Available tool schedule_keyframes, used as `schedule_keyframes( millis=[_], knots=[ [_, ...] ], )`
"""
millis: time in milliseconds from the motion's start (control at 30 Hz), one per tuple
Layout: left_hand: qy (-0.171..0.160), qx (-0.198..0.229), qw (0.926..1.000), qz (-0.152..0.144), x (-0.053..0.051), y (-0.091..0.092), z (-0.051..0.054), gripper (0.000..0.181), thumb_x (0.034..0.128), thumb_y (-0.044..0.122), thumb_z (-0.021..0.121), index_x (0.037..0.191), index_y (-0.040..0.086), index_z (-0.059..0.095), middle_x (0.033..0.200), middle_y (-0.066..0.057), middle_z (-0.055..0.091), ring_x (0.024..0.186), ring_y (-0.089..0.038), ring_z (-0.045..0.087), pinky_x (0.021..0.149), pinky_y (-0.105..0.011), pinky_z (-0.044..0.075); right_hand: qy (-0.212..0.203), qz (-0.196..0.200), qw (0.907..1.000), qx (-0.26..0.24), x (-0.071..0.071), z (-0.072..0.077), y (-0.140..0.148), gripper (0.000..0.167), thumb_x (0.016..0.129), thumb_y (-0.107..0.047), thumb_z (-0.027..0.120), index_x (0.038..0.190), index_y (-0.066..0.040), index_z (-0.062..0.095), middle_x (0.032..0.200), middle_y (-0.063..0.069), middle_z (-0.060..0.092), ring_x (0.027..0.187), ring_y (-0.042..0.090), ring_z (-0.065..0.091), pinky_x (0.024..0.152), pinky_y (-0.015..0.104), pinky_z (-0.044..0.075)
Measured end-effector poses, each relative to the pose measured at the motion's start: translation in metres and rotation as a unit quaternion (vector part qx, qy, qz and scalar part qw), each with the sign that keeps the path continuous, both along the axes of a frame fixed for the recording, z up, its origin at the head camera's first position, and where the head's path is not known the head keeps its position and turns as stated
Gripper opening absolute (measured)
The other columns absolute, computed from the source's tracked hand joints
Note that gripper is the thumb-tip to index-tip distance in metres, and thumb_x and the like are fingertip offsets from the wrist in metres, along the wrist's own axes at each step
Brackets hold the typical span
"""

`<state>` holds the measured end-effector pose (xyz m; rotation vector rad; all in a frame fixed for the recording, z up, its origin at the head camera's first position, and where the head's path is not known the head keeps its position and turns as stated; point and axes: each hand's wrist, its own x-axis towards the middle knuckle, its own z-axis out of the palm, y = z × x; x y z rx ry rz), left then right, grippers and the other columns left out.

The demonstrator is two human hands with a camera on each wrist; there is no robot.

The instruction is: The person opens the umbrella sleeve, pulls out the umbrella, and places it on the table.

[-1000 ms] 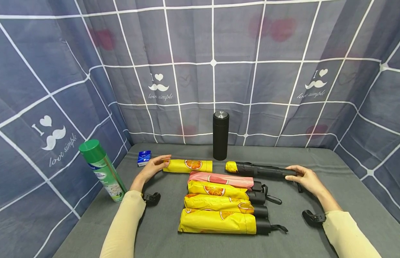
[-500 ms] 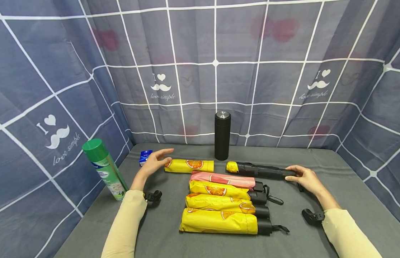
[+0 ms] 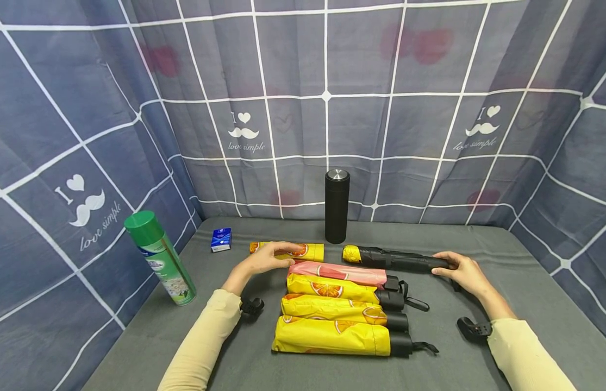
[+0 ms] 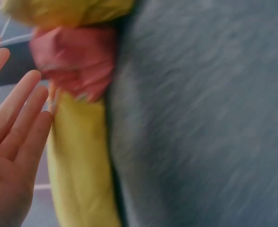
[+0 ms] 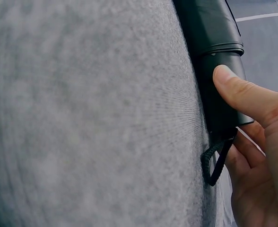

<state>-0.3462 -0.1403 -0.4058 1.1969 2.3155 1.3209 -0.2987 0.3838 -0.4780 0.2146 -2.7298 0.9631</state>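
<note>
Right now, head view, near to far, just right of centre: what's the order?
Nearest yellow umbrella → second yellow umbrella → third yellow umbrella → pink umbrella → black umbrella with yellow end → black flask → grid-patterned curtain.

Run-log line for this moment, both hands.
left hand: fingers extended, near yellow cover | right hand: grips black umbrella | flask: upright

The left hand (image 3: 264, 259) partly hides the far yellow pouch (image 3: 313, 252); the head view crops both sleeves (image 3: 202, 339).
</note>
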Motion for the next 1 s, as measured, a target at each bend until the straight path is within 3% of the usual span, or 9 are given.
schedule_keyframes(
  millis=[100,200,333,467,633,867,1000],
  knots=[
    [-0.016,-0.004,0.9995,-0.028,-0.01,0.004,-0.02,0.04,0.0894,-0.005,0.058,0.127,-0.016,0.048,0.126,-0.033,0.05,0.115,-0.047,0.047,0.095,-0.058,0.036,-0.008,0.002,1.0,-0.005,0.001,0.0,-0.001,0.053,0.082,-0.039,0.073,0.12,-0.004,0.062,0.12,0.025,0.057,0.104,0.041,0.055,0.08,0.052,0.046],
    [-0.014,-0.018,0.9987,-0.045,-0.018,0.006,-0.033,0.041,0.0899,-0.003,0.059,0.128,-0.013,0.049,0.128,-0.029,0.051,0.116,-0.043,0.047,0.095,-0.056,0.037,-0.013,-0.001,0.9999,-0.005,0.002,0.0,-0.001,0.055,0.082,-0.04,0.073,0.121,-0.004,0.061,0.12,0.026,0.057,0.105,0.043,0.055,0.081,0.055,0.045],
    [0.007,-0.055,0.9972,-0.051,-0.021,0.009,-0.035,0.04,0.09,0.005,0.063,0.128,-0.005,0.055,0.129,-0.017,0.055,0.117,-0.03,0.05,0.096,-0.043,0.04,-0.016,-0.005,0.9999,0.0,0.002,0.0,-0.001,0.056,0.082,-0.042,0.072,0.122,-0.004,0.061,0.12,0.025,0.057,0.104,0.041,0.055,0.079,0.052,0.045],
    [0.021,-0.094,0.9943,-0.047,-0.024,0.015,-0.035,0.042,0.0892,0.014,0.066,0.129,0.003,0.058,0.129,-0.011,0.057,0.105,-0.017,0.052,0.088,-0.031,0.043,-0.016,-0.007,0.9998,0.004,0.002,0.0,0.0,0.055,0.082,-0.041,0.072,0.121,-0.004,0.061,0.12,0.026,0.057,0.103,0.04,0.055,0.079,0.052,0.045],
    [0.03,-0.12,0.9903,-0.063,-0.027,0.024,-0.036,0.045,0.09,0.015,0.064,0.132,0.003,0.055,0.127,-0.01,0.057,0.097,-0.012,0.051,0.083,-0.027,0.043,-0.018,-0.007,0.9998,0.002,0.001,0.001,-0.002,0.055,0.082,-0.041,0.072,0.12,-0.003,0.061,0.12,0.026,0.057,0.105,0.042,0.055,0.08,0.054,0.044],
    [0.047,-0.104,0.9918,-0.057,-0.03,0.032,-0.043,0.046,0.0835,0.01,0.064,0.129,0.007,0.059,0.12,-0.005,0.061,0.093,-0.01,0.051,0.081,-0.026,0.043,-0.025,-0.002,0.9997,-0.007,0.001,0.004,-0.001,0.056,0.082,-0.039,0.073,0.121,-0.002,0.061,0.122,0.028,0.055,0.109,0.046,0.052,0.085,0.057,0.042],
    [0.032,-0.08,0.9955,-0.041,-0.03,0.033,-0.047,0.047,0.0802,0.008,0.066,0.127,0.01,0.061,0.117,-0.003,0.063,0.088,-0.011,0.052,0.077,-0.026,0.044,-0.023,0.001,0.9997,-0.001,0.001,0.005,-0.001,0.056,0.082,-0.039,0.073,0.121,-0.002,0.061,0.122,0.028,0.055,0.109,0.046,0.052,0.085,0.057,0.042]
  ],
)
